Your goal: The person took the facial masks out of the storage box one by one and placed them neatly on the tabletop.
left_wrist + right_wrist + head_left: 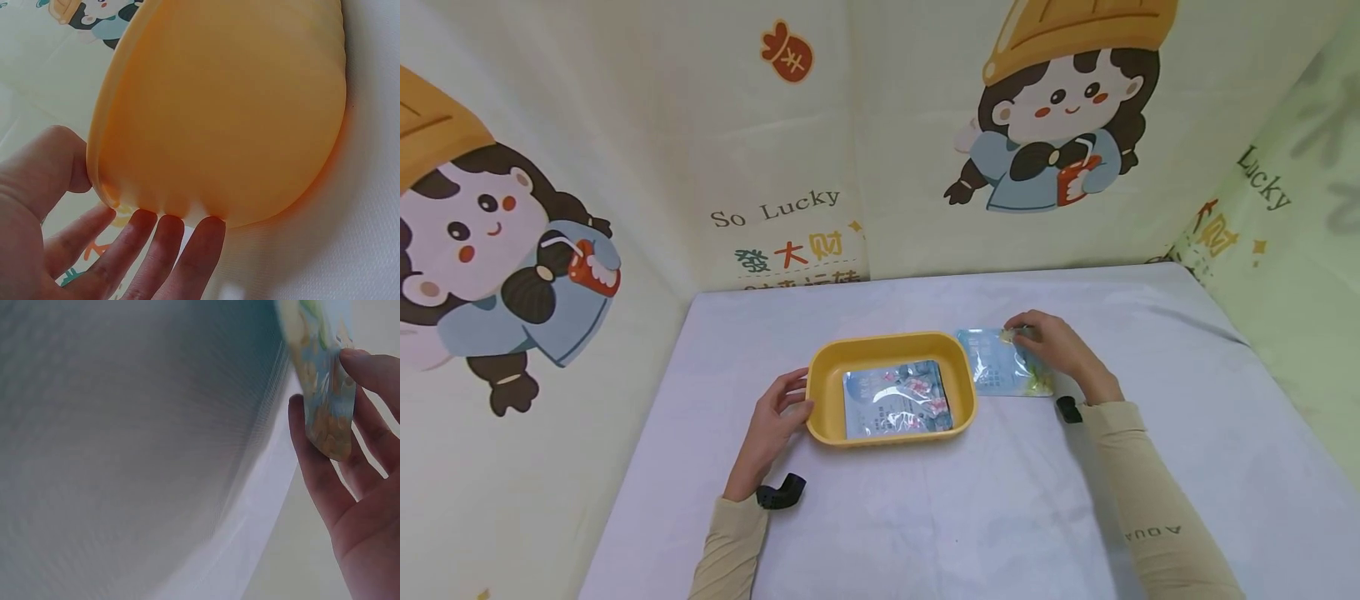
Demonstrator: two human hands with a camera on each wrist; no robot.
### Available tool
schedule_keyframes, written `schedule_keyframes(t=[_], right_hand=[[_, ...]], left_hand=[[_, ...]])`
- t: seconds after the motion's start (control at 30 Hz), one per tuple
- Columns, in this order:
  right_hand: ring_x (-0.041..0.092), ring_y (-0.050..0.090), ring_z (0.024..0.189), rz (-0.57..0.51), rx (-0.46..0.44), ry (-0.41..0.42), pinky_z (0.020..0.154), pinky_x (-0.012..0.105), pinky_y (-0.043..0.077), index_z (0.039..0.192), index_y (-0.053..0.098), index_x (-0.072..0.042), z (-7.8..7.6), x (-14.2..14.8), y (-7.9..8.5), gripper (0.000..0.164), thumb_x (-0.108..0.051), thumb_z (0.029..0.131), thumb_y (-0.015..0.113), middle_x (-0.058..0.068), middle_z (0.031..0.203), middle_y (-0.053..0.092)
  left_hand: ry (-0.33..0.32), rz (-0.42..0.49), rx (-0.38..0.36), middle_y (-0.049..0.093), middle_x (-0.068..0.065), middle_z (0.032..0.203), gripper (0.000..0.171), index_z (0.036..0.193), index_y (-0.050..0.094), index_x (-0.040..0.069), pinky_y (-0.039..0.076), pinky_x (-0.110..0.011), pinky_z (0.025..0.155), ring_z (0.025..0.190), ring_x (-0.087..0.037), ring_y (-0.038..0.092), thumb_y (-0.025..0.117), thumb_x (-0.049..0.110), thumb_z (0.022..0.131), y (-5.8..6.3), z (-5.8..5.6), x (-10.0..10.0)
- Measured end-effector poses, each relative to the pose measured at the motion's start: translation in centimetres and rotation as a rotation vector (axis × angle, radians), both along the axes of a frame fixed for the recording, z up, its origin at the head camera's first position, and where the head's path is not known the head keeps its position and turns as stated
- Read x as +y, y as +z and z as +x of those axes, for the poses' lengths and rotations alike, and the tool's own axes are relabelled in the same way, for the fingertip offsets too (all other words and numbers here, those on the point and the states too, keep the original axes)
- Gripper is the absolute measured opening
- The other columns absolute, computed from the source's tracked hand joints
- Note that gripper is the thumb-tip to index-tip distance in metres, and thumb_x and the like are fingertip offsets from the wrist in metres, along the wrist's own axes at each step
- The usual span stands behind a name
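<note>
At its left end, a yellow plastic tray (pixel 827 396) is held by my left hand (pixel 772 427). In the left wrist view the thumb meets the rim and the fingertips rest against the outer wall. A light-blue sachet (pixel 887 407) with pink flowers lies flat inside the tray. Just right of the tray is a second pale-blue sachet (pixel 996 367), printed with yellow-green at one corner. My right hand (pixel 1056 346) pinches its far right edge. The right wrist view shows the thumb on one face of this sachet (pixel 328 394) and fingers behind it.
Everything stands on a table with a white cloth (pixel 925 525). A printed curtain (pixel 910 150) rises behind and on both sides. Black wrist devices (pixel 782 492) show beside the sleeves.
</note>
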State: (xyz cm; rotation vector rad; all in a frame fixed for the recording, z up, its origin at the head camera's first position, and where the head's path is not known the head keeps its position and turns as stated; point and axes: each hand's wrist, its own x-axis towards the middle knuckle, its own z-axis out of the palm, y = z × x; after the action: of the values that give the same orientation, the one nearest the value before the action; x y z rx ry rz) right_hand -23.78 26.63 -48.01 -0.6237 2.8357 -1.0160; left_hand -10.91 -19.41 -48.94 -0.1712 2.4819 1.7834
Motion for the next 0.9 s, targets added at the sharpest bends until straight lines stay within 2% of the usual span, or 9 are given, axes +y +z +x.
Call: schedule_keyframes(t=[0.13, 0.33, 0.7, 0.9], right_hand=[[0.039, 0.053, 0.120, 0.016, 0.010, 0.008, 0.109, 0.059, 0.036, 0.118, 0.066, 0.000, -0.2, -0.1, -0.1, 0.023, -0.004, 0.095, 0.063, 0.020, 0.122, 0.064], [0.041, 0.054, 0.114, 0.023, 0.062, 0.031, 0.102, 0.058, 0.042, 0.117, 0.067, 0.003, -0.2, -0.2, 0.0, 0.024, -0.002, 0.094, 0.064, 0.022, 0.120, 0.065], [0.038, 0.051, 0.117, 0.071, 0.024, -0.019, 0.102, 0.058, 0.044, 0.122, 0.065, -0.002, 0.3, -0.7, 1.3, 0.028, -0.005, 0.095, 0.064, 0.019, 0.126, 0.061], [0.037, 0.054, 0.113, 0.066, 0.063, 0.009, 0.098, 0.057, 0.048, 0.123, 0.064, -0.001, 0.6, -1.2, 2.1, 0.030, -0.003, 0.093, 0.066, 0.019, 0.125, 0.061]], left_hand=[[-0.001, 0.002, -0.007, 0.052, -0.008, 0.140, 0.053, 0.143, 0.048, 0.020, 0.055, -0.030, 0.094, 0.124, -0.027, 0.055, 0.067, 0.017, 0.094, 0.0, 0.0, -0.1], [-0.008, 0.005, -0.007, 0.053, -0.008, 0.140, 0.053, 0.143, 0.048, 0.020, 0.055, -0.031, 0.094, 0.124, -0.028, 0.056, 0.067, 0.018, 0.094, 0.0, 0.0, -0.2], [-0.010, 0.023, -0.014, 0.052, -0.009, 0.140, 0.052, 0.143, 0.048, 0.020, 0.054, -0.027, 0.094, 0.125, -0.028, 0.054, 0.067, 0.017, 0.095, 0.0, 0.1, -0.3], [-0.016, 0.033, 0.000, 0.052, -0.009, 0.140, 0.052, 0.143, 0.048, 0.019, 0.055, -0.026, 0.093, 0.124, -0.028, 0.055, 0.067, 0.017, 0.095, -0.2, 0.0, -0.3]])
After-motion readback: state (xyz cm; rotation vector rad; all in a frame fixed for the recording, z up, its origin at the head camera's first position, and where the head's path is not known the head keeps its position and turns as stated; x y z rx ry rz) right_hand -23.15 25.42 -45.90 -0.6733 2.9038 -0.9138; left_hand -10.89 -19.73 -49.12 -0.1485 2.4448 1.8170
